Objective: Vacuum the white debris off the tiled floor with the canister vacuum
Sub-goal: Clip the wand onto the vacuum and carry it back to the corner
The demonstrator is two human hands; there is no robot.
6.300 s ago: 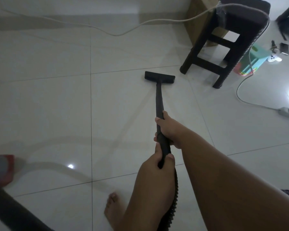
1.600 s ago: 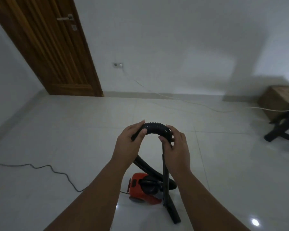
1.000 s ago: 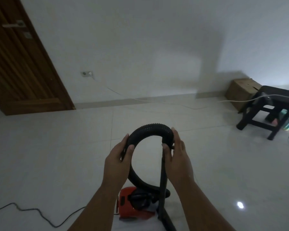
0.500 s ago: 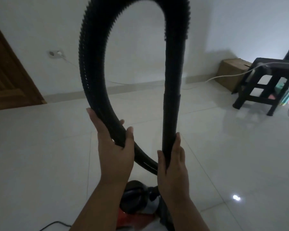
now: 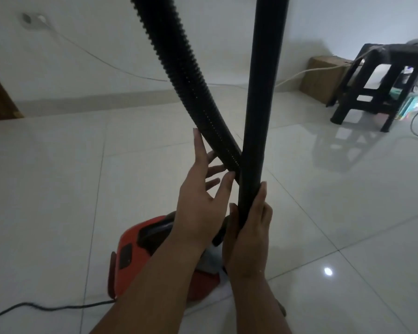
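The red canister vacuum [image 5: 135, 251] sits on the tiled floor [image 5: 58, 189] right below me, partly hidden by my forearms. Its black ribbed hose [image 5: 191, 88] rises out of the top of the frame, and the smooth black wand [image 5: 261, 104] stands almost upright beside it. My right hand [image 5: 249, 227] grips the lower part of the wand. My left hand [image 5: 203, 203] is spread with straight fingers, its fingertips touching the hose where it crosses behind the wand. No white debris shows on the floor.
A black power cord [image 5: 34, 307] runs from the vacuum to the lower left. A black stool [image 5: 381, 85] and a cardboard box [image 5: 323, 78] stand at the right by the wall. A white cable [image 5: 121, 71] leads from a wall socket [image 5: 34, 19] along the floor.
The hose loop and wand have come closer and now rise out of the frame. My left hand has let go of the hose and spread its fingers; my right hand slid lower on the wand.
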